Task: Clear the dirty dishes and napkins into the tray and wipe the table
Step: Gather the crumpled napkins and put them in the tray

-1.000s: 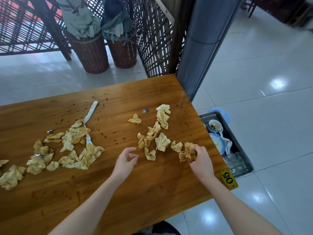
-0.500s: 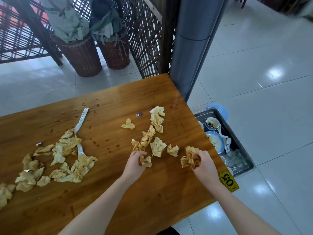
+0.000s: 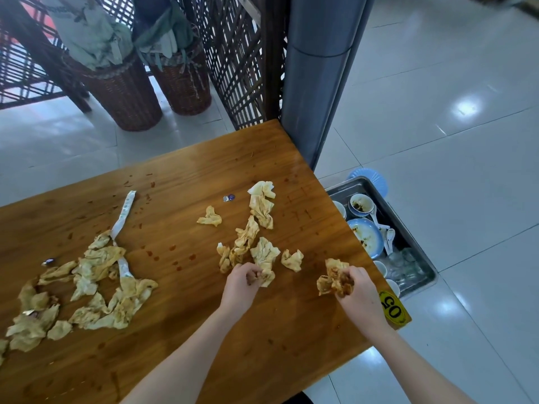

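Crumpled, stained napkins lie in two groups on the wooden table (image 3: 180, 339): a cluster (image 3: 256, 228) at centre right and a bigger pile (image 3: 96, 281) at the left. My left hand (image 3: 242, 282) grips one napkin at the near end of the centre cluster. My right hand (image 3: 354, 290) holds a bunch of dirty napkins (image 3: 332, 277) above the table's right edge. To the right, below table level, a metal tray (image 3: 420, 246) holds blue-rimmed bowls, a plate (image 3: 366, 237), white spoons and glasses.
A torn paper strip (image 3: 124, 214) and a small foil scrap (image 3: 229, 197) lie on the table among red sauce spots. A yellow "05" tag (image 3: 392, 309) marks the right corner. A grey pillar (image 3: 318, 77), a lattice screen and two wicker baskets (image 3: 125, 91) stand behind.
My left hand moved forward from the bare tabletop and closed on a napkin in the centre cluster. My right hand kept its bunch and lifted it slightly.
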A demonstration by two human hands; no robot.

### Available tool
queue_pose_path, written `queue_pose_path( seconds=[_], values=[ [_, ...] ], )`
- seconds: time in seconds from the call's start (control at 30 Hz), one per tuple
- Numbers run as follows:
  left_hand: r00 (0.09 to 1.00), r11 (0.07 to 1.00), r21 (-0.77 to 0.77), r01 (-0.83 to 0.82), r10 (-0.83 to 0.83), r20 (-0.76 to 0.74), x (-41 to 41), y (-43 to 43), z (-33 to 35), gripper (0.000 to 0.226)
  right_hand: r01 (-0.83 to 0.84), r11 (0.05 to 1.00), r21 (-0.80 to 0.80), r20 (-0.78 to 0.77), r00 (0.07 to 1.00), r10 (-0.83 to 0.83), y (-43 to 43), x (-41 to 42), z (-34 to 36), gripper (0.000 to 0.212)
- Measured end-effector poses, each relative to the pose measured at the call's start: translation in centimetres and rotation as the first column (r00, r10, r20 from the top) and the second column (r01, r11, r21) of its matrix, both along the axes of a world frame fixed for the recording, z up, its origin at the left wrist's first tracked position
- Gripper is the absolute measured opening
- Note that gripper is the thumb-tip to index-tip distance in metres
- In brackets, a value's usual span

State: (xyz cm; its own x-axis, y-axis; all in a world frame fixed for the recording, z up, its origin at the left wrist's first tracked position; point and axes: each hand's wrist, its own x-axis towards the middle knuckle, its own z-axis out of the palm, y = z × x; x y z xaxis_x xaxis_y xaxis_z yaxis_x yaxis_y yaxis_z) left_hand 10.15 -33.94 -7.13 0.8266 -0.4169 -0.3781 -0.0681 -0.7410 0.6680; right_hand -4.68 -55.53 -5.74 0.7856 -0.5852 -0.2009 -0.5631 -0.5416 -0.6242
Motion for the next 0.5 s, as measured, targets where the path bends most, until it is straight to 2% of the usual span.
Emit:
queue_pose_path(
  seconds=[0.13,0.33,0.4,0.5],
  values=[
    [1.000,0.997,-0.075,-0.027,0.028,0.014,1.5,-1.0,0.8,0.023,0.010,1.000,0.012,0.001,1.000,-0.010,-0.1,0.4,0.2,0.023],
    [0.998,0.998,-0.059,0.021,-0.018,0.056,2.8,-3.5,0.8,0.026,0.025,1.000,0.014,0.017,1.000,-0.026,-0.6,1.3,0.7,0.023],
    [0.994,0.997,0.020,0.079,-0.080,0.079,3.0,-4.3,0.3,0.038,0.018,1.000,0.019,0.026,0.999,-0.019,-0.8,1.4,0.7,0.023],
    [0.981,0.978,0.117,0.174,-0.183,0.072,2.9,-5.2,-0.4,0.070,0.009,1.000,0.009,0.027,1.000,-0.009,-1.2,1.3,0.7,0.025]
  ],
)
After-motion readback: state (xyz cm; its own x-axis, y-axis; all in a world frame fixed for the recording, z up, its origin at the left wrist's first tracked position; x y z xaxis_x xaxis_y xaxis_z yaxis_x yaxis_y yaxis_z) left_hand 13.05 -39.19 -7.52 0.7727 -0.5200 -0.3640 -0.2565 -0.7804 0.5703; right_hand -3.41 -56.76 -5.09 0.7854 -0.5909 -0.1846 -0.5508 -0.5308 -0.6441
